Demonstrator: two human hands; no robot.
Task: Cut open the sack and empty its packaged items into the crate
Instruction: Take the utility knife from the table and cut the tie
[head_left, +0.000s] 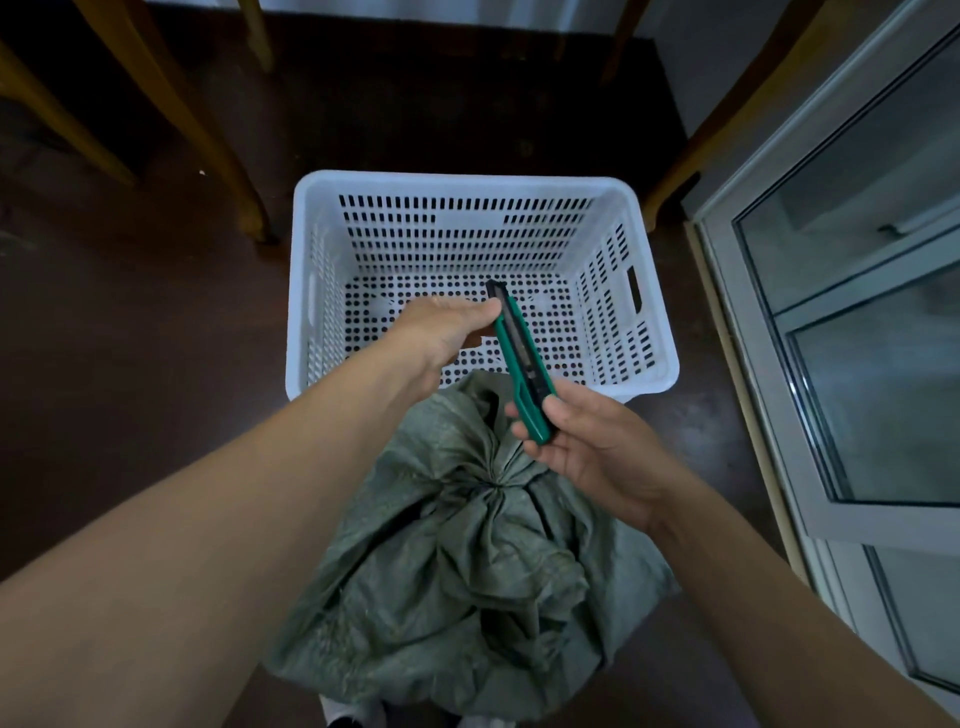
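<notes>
One dark floor (130, 338) w/ white crate (467, 183), wooden legs (208, 130) behind, glass door (857, 312) rt. Left hand (447, 332) pinches utility knife (519, 358) tip, right hand (592, 452) grips butt. Sack (467, 561) bottom cut off

I seem to be in a home room: dark floor (130, 312), wooden furniture legs (208, 130) ahead, a metal-framed glass door (883, 389) on my right.

You can read no text, label, brand or number anywhere: none shows on the green utility knife (522, 364), the white crate (467, 182) or the green sack (467, 571).
</notes>
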